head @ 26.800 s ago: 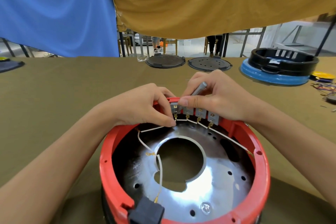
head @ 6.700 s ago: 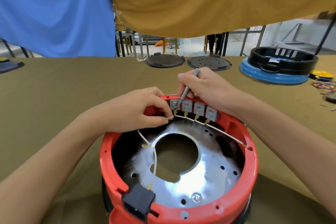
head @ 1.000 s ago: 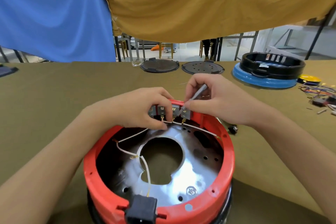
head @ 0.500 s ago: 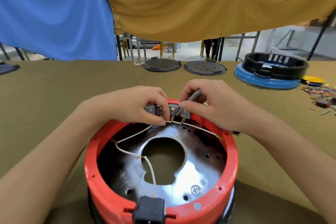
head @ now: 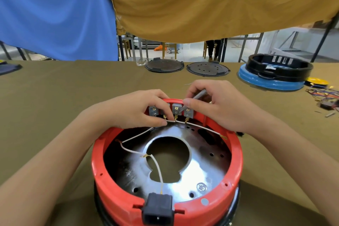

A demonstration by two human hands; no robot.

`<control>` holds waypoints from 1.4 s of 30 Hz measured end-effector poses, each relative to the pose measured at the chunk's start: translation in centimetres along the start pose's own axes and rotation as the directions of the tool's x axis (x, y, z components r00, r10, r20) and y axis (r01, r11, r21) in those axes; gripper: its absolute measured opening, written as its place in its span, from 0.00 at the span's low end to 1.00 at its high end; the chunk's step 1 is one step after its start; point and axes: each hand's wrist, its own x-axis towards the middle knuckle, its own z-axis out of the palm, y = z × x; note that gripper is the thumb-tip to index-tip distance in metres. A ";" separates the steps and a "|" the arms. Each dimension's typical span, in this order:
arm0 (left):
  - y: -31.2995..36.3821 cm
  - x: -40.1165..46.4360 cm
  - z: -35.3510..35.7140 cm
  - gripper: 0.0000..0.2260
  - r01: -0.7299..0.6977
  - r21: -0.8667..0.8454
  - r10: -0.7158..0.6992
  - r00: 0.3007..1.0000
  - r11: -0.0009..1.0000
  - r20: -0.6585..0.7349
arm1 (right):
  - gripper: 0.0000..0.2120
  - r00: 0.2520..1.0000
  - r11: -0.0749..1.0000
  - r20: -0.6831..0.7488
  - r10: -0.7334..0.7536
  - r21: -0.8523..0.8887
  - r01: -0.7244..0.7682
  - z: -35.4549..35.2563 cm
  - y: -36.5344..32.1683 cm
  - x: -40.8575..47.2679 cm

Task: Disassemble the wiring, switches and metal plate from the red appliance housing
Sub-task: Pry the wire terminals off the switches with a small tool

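Four grey switches (head: 170,111) sit on the red housing (head: 128,202) far rim, where my left hand (head: 135,110) pinches the thin, limp white wire (head: 170,121) and my right hand (head: 218,106) grips a stiff grey tool (head: 199,95); I judge the terminals the safer hold.

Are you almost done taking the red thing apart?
Not nearly. Nothing looks removed yet. Now the left hand pinches the white wire by the grey switches, while the right hand pokes a grey tool at them. Left to do: the switches, wires and metal plate are all still in the red housing.
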 end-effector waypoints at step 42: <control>0.5 0.1 0.3 0.04 -0.024 0.015 0.024 1.000 1.000 0.008 | 0.20 0.988 0.962 -0.124 0.094 0.267 -0.058 2.1 0.0 3.0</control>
